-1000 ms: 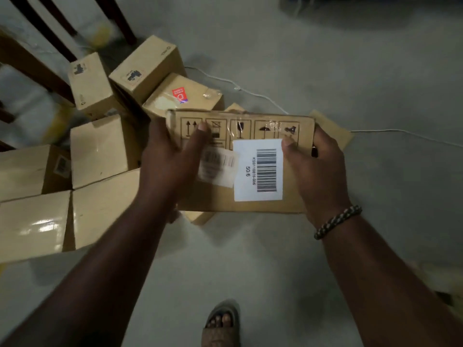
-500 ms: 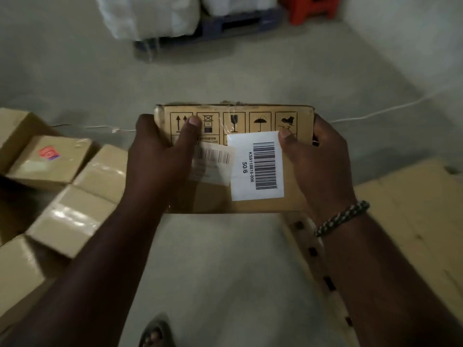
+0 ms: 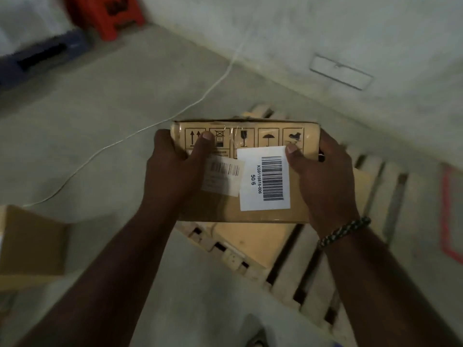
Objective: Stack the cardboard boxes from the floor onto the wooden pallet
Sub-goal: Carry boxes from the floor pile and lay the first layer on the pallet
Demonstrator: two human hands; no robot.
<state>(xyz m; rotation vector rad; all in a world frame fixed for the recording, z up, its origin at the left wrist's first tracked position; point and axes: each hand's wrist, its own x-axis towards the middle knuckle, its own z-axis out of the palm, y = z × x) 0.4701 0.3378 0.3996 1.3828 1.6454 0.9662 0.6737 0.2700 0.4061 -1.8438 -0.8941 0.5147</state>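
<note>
Pallet (image 3: 295,266) below; box (image 3: 250,214) (labelled) clamped between both hands' fingers (image 3: 204,144).

two hands were in view, a left hand (image 3: 172,171) and a right hand (image 3: 323,176). three cardboard boxes showed: one held box (image 3: 250,136), one flat box (image 3: 253,241) on the pallet, and one box (image 3: 30,244) at the left edge. there was one wooden pallet (image 3: 308,279). the held box carried two labels and five handling symbols. one white cable (image 3: 120,141), one red stool (image 3: 105,13) and one wrist bracelet (image 3: 343,231) were seen.

Dim, murky light; motion-blurred edges, glare on tape.
</note>
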